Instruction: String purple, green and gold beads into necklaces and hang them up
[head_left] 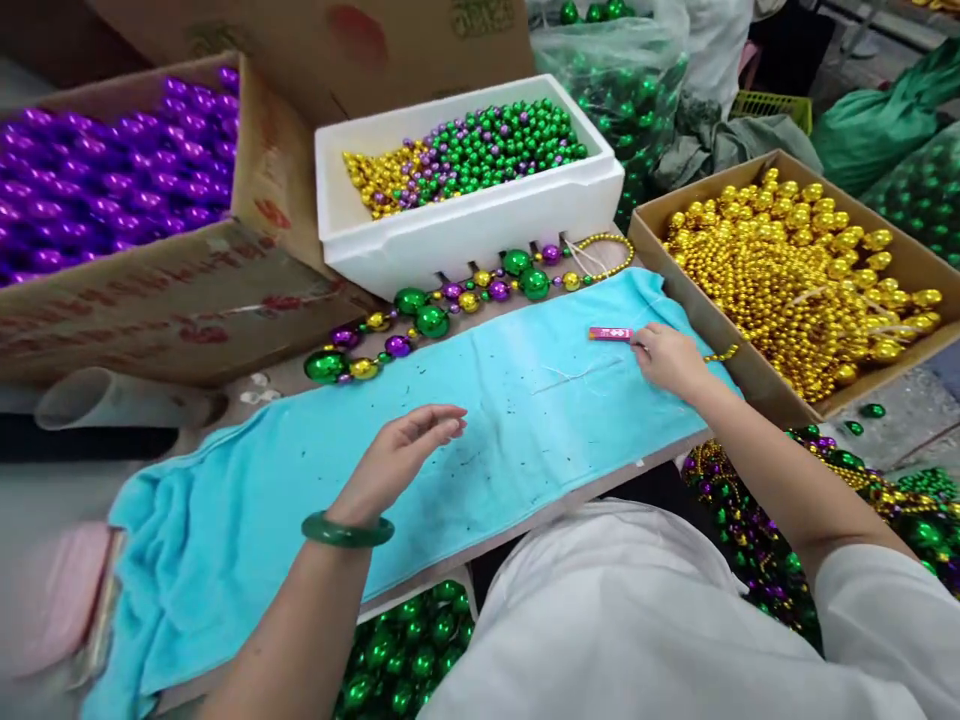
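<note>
My right hand (671, 362) is over the right part of a turquoise towel (315, 480), its fingers closed on the end of a pink lighter (609, 334). Just below the lighter, a thin needle with white thread (574, 377) lies on the cloth. My left hand (409, 445), with a green bangle (346, 530) at the wrist, hovers above the middle of the towel. Its fingers are stretched and slightly bent, holding nothing. Along the towel's far edge lies a bead necklace (433, 320) of green, purple and gold balls, ending in a small gold bead loop at the right.
A white foam box (480, 225) of mixed beads stands behind the towel. Cardboard boxes hold purple beads (112, 190) at left and gold bead strings (780, 290) at right. Green balls (409, 650) sit below the near edge. A pink object (64, 590) lies at far left.
</note>
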